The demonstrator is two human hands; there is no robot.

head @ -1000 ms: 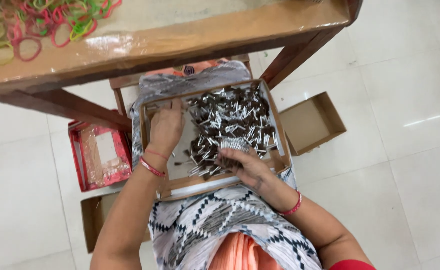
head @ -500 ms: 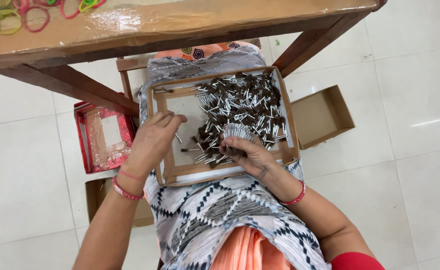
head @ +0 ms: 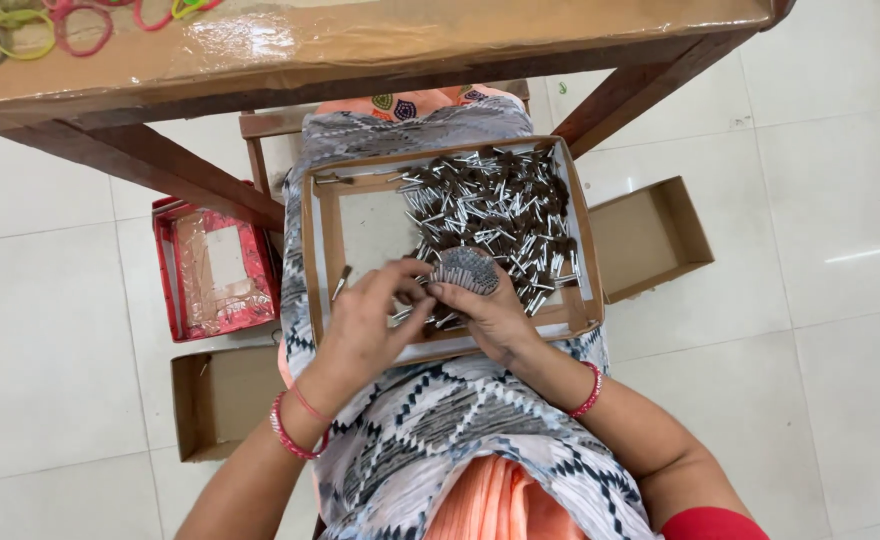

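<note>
The bundle [head: 467, 270] of small metal pins sat upright in our right hand [head: 490, 315], fingers curled closed around it, just above the near edge of the shallow cardboard tray [head: 322, 240] on our lap. Our left hand [head: 365, 325] was closed too, its fingertips pinched together right beside the bundle, touching it or nearly so; whether it held a single pin we could not tell. We judged the work to be well short of done: one bundle was gathered, while a large heap of loose pins [head: 495, 205] filled the right half of the tray, and only the left part of the tray floor lay bare, with a few stray pins on it. Above us the wooden bench [head: 380, 50] carried coloured rubber rings [head: 40, 25] at its far left. On the tiled floor stood a red box [head: 215, 270] to our left, an open brown box [head: 222, 400] near our left wrist, and another brown box [head: 650, 235] to the right.
</note>
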